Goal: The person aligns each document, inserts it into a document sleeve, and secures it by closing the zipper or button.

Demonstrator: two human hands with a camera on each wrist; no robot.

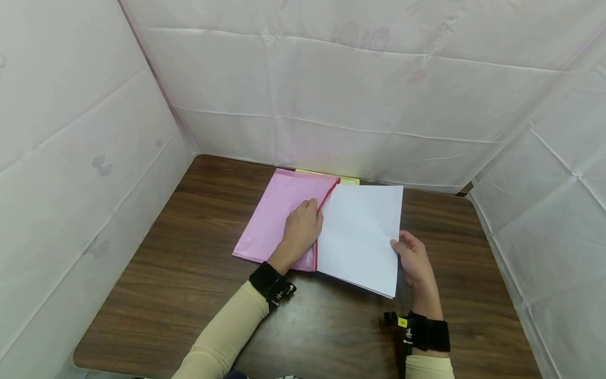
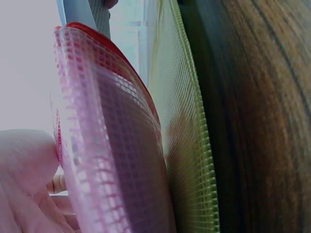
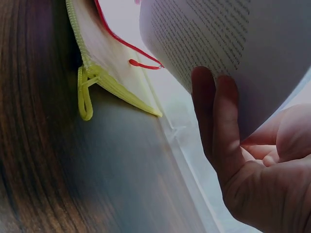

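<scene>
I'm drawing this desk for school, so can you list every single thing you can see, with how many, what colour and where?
pink mesh pouch: one, pink with a red zip edge, middle of the table, on top of the yellow one.
yellow mesh pouch: one, yellow-green, under the pink pouch, its far edge and zip loop peeking out.
stack of paper: one, white with printed text underneath, partly in the pink pouch's open side, sticking out to the right.
table: one, dark brown wood.
white sheets: white, walls around the table.
wrist straps: two, black, one on each wrist.
sleeves: two, beige.
left hand: one, holding the pink pouch at its zip edge.
right hand: one, fingers gripping the paper's right edge.
</scene>
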